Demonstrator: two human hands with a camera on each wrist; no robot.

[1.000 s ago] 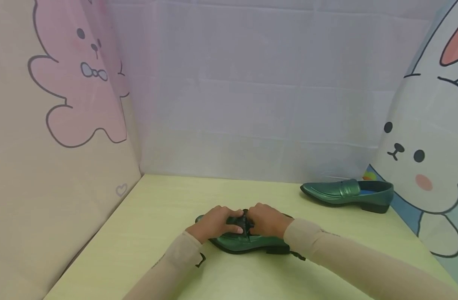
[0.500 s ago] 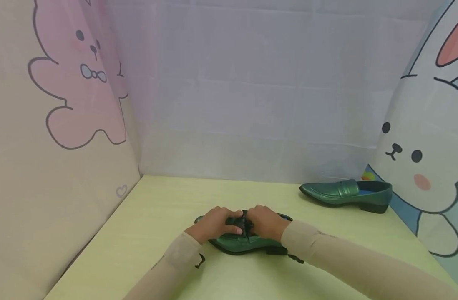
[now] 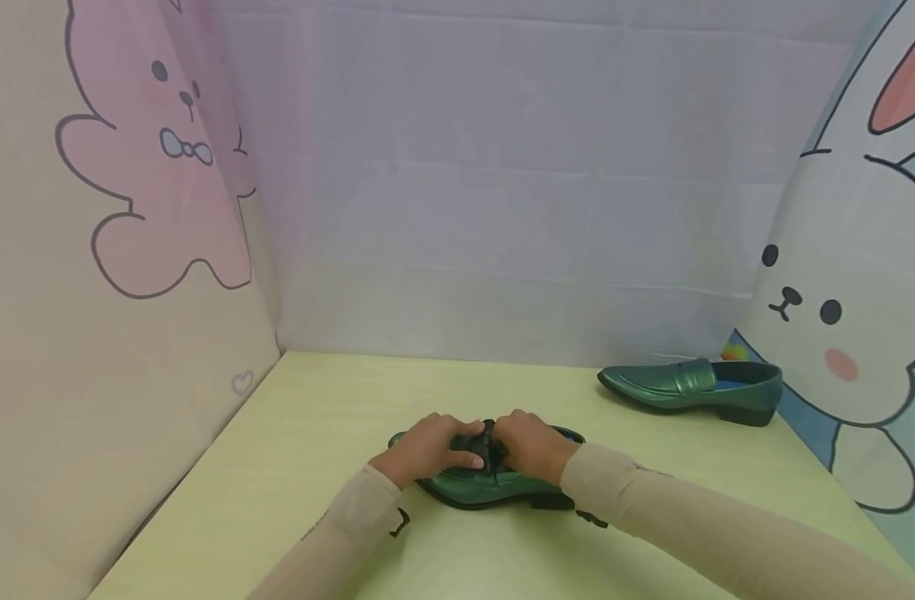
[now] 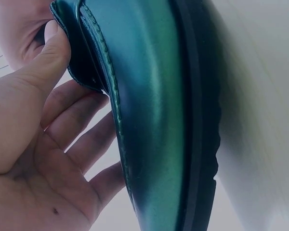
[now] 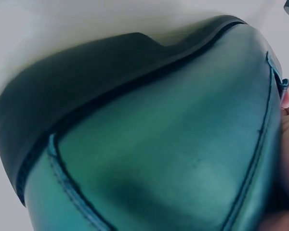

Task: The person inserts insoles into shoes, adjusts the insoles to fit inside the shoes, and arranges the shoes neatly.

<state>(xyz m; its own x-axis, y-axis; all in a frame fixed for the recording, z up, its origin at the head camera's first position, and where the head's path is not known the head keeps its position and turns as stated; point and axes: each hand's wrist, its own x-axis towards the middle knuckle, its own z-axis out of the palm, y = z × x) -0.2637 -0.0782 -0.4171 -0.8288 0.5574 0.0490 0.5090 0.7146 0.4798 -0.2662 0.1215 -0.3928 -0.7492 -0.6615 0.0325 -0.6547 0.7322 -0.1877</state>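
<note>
A shiny green loafer (image 3: 468, 490) with a dark sole sits sole-down on the table, toe to the left. My left hand (image 3: 427, 450) lies over its front part; in the left wrist view the thumb (image 4: 55, 53) presses a dark raised flap (image 4: 84, 57) by the shoe's opening, with the fingers on the far side. At the opening, my right hand (image 3: 532, 444) grips the same dark flap area with bent fingers. The right wrist view shows mostly the loafer's heel and side (image 5: 159, 139); those fingertips are largely hidden there.
A second green loafer (image 3: 656, 382), blue inside, stands at the back right of the pale yellow table (image 3: 337, 400), toe to the left. Cloth walls with a pink bear (image 3: 157, 192) and a white rabbit (image 3: 862, 267) enclose the table.
My right hand and sleeve have shifted very slightly left, and the flap at the opening sits a little differently. The left hand and both loafers stay practically in place.
</note>
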